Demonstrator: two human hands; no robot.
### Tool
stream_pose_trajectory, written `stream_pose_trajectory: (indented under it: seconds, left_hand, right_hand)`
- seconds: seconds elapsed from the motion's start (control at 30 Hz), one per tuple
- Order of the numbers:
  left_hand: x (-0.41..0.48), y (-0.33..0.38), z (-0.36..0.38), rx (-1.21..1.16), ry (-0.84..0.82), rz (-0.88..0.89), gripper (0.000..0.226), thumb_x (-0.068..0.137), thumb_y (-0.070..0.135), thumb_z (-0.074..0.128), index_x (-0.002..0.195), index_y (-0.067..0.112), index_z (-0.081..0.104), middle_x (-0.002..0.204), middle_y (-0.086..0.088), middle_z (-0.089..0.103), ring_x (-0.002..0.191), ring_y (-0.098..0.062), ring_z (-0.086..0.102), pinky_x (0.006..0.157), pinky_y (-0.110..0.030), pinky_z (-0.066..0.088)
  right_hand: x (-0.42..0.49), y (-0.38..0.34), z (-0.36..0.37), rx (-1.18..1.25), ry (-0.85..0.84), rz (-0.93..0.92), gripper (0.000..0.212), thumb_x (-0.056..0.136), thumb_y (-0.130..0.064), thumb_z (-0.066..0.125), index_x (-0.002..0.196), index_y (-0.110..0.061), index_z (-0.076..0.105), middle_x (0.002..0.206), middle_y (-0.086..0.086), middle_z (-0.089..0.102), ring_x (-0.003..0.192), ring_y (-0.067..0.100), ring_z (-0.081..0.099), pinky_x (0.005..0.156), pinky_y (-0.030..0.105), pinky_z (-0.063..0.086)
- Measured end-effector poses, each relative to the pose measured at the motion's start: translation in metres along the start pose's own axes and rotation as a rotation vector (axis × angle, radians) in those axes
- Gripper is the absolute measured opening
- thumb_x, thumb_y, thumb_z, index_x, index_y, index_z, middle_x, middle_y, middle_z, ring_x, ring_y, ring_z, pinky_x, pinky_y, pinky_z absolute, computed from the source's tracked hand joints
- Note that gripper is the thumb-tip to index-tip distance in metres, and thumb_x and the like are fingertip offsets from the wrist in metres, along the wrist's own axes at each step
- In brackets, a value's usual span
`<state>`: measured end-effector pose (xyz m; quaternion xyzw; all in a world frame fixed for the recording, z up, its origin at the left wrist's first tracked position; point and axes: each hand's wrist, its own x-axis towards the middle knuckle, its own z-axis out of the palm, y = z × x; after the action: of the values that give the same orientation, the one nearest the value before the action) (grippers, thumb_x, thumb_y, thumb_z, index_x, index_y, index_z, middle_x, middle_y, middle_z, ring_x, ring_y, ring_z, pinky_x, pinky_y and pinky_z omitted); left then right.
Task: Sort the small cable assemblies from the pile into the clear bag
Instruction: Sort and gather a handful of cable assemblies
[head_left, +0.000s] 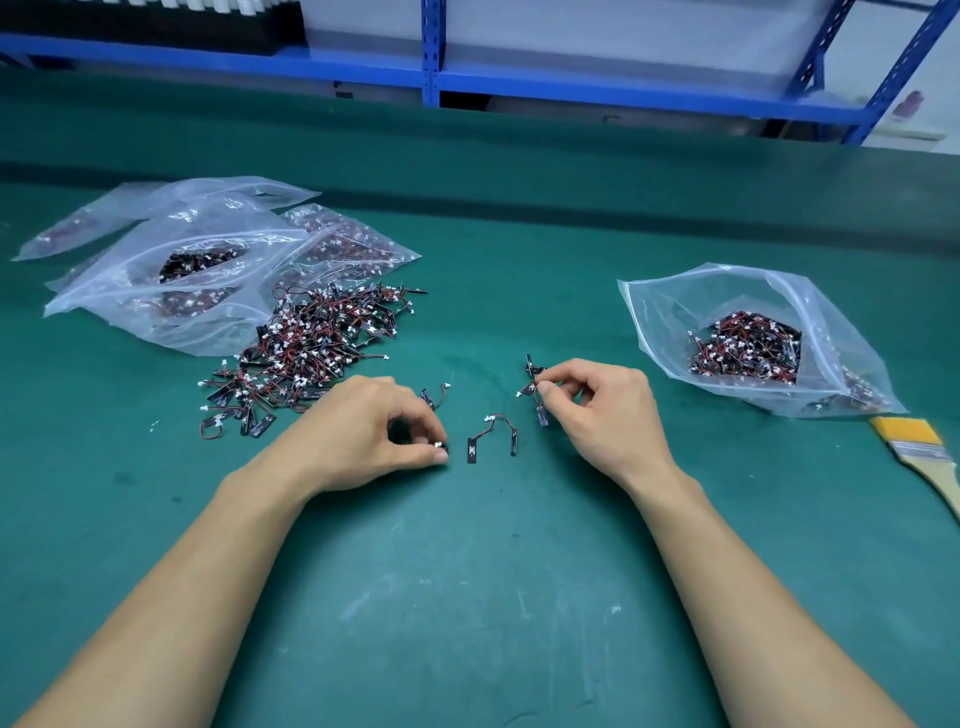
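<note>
Grip: right hand (597, 410) pinched a small bunch of cable assemblies (535, 387) between thumb and forefinger, centre-right of frame, with one hanging below the fingertips. Left hand (374, 426) had thumb and forefinger tips closed on a single assembly (440, 446) at its white connector, low on the green mat (467, 597). Loose assemblies (491, 434) lay between the hands.

Progress: the clear bag (675, 301), right of frame, mouth open, held a fair heap. The pile (311, 343), left of centre, was large. Judged under halfway, most of the pile left to move. Further bags (171, 270) at upper left also held assemblies; their role could not be told.

Pose: both forearms entered from the lower corners and converged on centre, palms down, wrists low, remaining fingers curled. A brush (914, 441) lay at the right edge.
</note>
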<state>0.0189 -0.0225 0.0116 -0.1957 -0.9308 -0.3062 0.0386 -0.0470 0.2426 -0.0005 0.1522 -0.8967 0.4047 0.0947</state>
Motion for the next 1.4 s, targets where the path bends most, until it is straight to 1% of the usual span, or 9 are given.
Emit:
stream_pose_trajectory:
  seconds: [0.17, 0.3, 0.43, 0.53, 0.67, 0.77, 1.1, 1.27, 1.4]
  left_hand:
    - [0.000, -0.001, -0.001, 0.023, 0.066, -0.038, 0.011, 0.076, 0.041, 0.083, 0.078, 0.034, 0.075, 0.070, 0.021, 0.066, 0.072, -0.005, 0.060, 0.068, -0.034, 0.049]
    - [0.001, 0.003, 0.001, 0.027, 0.161, -0.050, 0.014, 0.073, 0.042, 0.085, 0.078, 0.033, 0.076, 0.066, 0.023, 0.066, 0.060, -0.001, 0.055, 0.057, -0.023, 0.039]
    - [0.000, 0.005, -0.001, -0.015, 0.076, -0.080, 0.033, 0.064, 0.056, 0.083, 0.088, 0.034, 0.078, 0.074, 0.025, 0.069, 0.064, -0.003, 0.056, 0.061, -0.025, 0.043]
    - [-0.001, 0.002, -0.005, -0.038, 0.103, -0.089, 0.050, 0.062, 0.064, 0.078, 0.098, 0.030, 0.078, 0.076, 0.029, 0.069, 0.058, -0.006, 0.048, 0.060, -0.018, 0.039]
    - [0.002, -0.004, -0.004, 0.063, 0.345, -0.064, 0.019, 0.088, 0.035, 0.071, 0.102, 0.023, 0.077, 0.078, 0.031, 0.064, 0.063, -0.004, 0.048, 0.069, -0.015, 0.043]
    - [0.004, -0.008, 0.002, 0.157, 0.254, -0.035, 0.020, 0.094, 0.018, 0.067, 0.111, 0.024, 0.075, 0.102, 0.014, 0.068, 0.083, -0.016, 0.052, 0.082, -0.037, 0.048]
    - [-0.001, -0.013, -0.008, 0.232, 0.145, -0.096, 0.011, 0.087, 0.028, 0.075, 0.094, 0.036, 0.077, 0.084, 0.018, 0.064, 0.084, -0.014, 0.050, 0.076, -0.038, 0.049]
    - [-0.002, -0.010, -0.010, 0.182, 0.125, -0.147, 0.023, 0.083, 0.031, 0.077, 0.104, 0.038, 0.071, 0.071, 0.027, 0.066, 0.073, 0.004, 0.051, 0.074, -0.030, 0.046]
    - [-0.003, -0.004, -0.010, 0.183, 0.052, -0.162, 0.011, 0.081, 0.033, 0.077, 0.091, 0.037, 0.076, 0.069, 0.026, 0.067, 0.072, -0.002, 0.060, 0.073, -0.028, 0.050]
  right_hand:
    - [0.001, 0.001, -0.002, -0.013, 0.010, 0.006, 0.008, 0.086, -0.028, 0.069, 0.083, -0.032, 0.076, 0.063, -0.023, 0.061, 0.051, 0.008, 0.046, 0.057, 0.023, 0.033]
    - [0.001, 0.001, -0.002, -0.013, 0.009, 0.000, 0.009, 0.086, -0.027, 0.069, 0.082, -0.033, 0.075, 0.062, -0.024, 0.061, 0.052, 0.007, 0.047, 0.057, 0.023, 0.033]
    - [0.002, 0.003, -0.002, -0.008, 0.007, 0.007, 0.008, 0.086, -0.029, 0.069, 0.083, -0.033, 0.075, 0.064, -0.021, 0.062, 0.052, 0.008, 0.047, 0.058, 0.024, 0.033]
    - [0.003, 0.004, -0.004, -0.005, 0.014, 0.011, 0.008, 0.086, -0.029, 0.070, 0.082, -0.034, 0.076, 0.065, -0.018, 0.062, 0.052, 0.008, 0.046, 0.058, 0.025, 0.036]
    - [0.005, 0.006, -0.006, -0.003, 0.029, 0.006, 0.009, 0.087, -0.028, 0.070, 0.081, -0.033, 0.076, 0.066, -0.016, 0.063, 0.052, 0.009, 0.046, 0.057, 0.026, 0.036]
    - [0.005, 0.007, -0.006, -0.006, 0.025, 0.007, 0.009, 0.087, -0.029, 0.070, 0.081, -0.033, 0.076, 0.066, -0.016, 0.063, 0.052, 0.009, 0.046, 0.057, 0.027, 0.039]
    - [0.006, 0.011, -0.016, -0.059, -0.096, -0.039, 0.012, 0.083, -0.025, 0.069, 0.079, -0.035, 0.074, 0.063, -0.016, 0.063, 0.051, 0.008, 0.047, 0.057, 0.027, 0.043]
    - [0.004, 0.007, -0.017, -0.168, -0.198, -0.075, 0.005, 0.081, -0.033, 0.076, 0.086, -0.036, 0.075, 0.059, -0.018, 0.059, 0.059, 0.007, 0.051, 0.066, 0.029, 0.050]
    - [0.004, 0.004, -0.018, -0.225, -0.251, -0.068, 0.005, 0.079, -0.037, 0.078, 0.081, -0.036, 0.074, 0.058, -0.020, 0.059, 0.061, 0.006, 0.053, 0.069, 0.029, 0.051]
